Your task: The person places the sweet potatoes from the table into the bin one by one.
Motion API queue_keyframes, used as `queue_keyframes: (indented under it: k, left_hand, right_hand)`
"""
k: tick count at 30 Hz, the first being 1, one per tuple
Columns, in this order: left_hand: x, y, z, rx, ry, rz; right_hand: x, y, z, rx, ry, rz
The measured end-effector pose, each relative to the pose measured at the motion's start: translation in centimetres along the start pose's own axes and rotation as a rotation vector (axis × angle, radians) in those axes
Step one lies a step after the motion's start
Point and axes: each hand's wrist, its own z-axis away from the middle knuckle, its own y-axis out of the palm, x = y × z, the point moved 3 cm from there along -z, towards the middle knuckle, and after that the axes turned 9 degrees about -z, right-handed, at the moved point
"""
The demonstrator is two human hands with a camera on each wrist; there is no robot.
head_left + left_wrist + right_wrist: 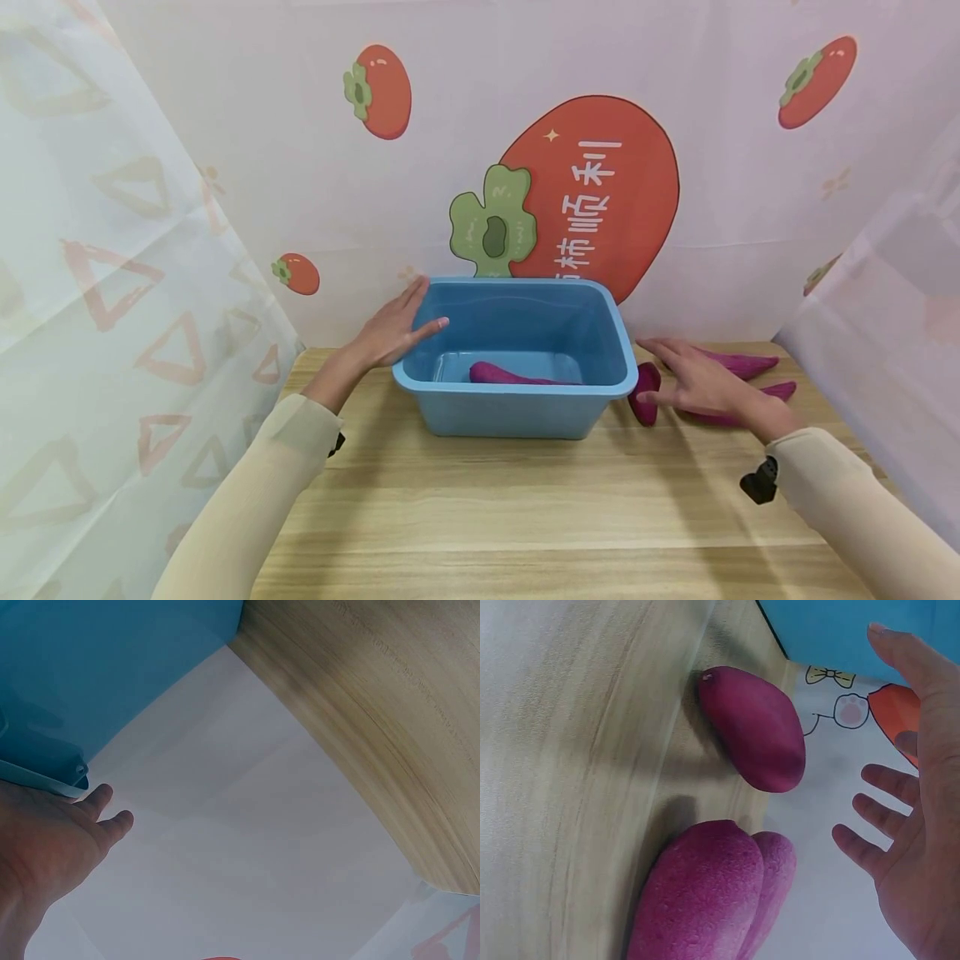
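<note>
A light blue plastic bin stands on the table, with one purple sweet potato lying inside it. My left hand rests on the bin's left rim, its fingers straight and thumb reaching over the inside. To the right of the bin, my right hand is held over several purple sweet potatoes with fingers spread and nothing in the grip. A short sweet potato lies closest to the bin. Two longer ones, a front sweet potato and a rear sweet potato, lie side by side, partly hidden under that hand in the head view.
The wooden table extends in front of the bin. Behind it hangs a white sheet printed with red persimmons, close to the bin's far side. Pale sheets also close off the left and right sides.
</note>
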Motion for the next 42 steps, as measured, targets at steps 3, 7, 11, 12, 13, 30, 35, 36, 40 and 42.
queue_keyframes:
  k: [3,7,11,12,13,30,35,36,40,42]
  left_hand:
    - [0.0,0.1,0.0,0.001,-0.001,0.007]
    - [0.1,0.1,0.0,-0.001,0.000,0.006]
    - [0.1,0.2,0.0,-0.002,0.001,0.003]
    - [0.1,0.2,0.0,-0.001,0.001,0.003]
    - [0.1,0.2,0.0,-0.002,0.000,0.003]
    - [0.0,0.1,0.0,-0.006,0.002,-0.010]
    - [0.0,0.0,0.0,-0.006,0.001,-0.011]
    - [0.0,0.0,0.0,-0.007,0.004,-0.011]
    - [0.0,-0.1,0.1,-0.012,0.016,-0.013]
    - [0.0,-0.1,0.1,-0.011,0.017,-0.013]
  right_hand:
    - [-0.1,0.4,0.2,0.005,0.012,-0.002]
    - [-0.4,0.9,0.3,0.014,0.040,-0.009]
    - [-0.8,1.4,0.3,0.005,0.045,-0.017]
    - [-0.9,1.5,0.3,0.002,0.042,-0.017]
    - [-0.9,1.6,0.3,-0.001,0.038,-0.015]
    - [-1.0,3.3,0.0,-0.039,-0.005,-0.066]
    - [-1.2,3.8,-0.2,-0.060,-0.006,-0.079]
    - [-1.2,3.9,-0.2,-0.066,-0.012,-0.078]
    - [-1.4,4.4,-0.3,-0.095,-0.041,-0.080]
    - [-1.4,4.6,-0.2,-0.104,-0.045,-0.080]
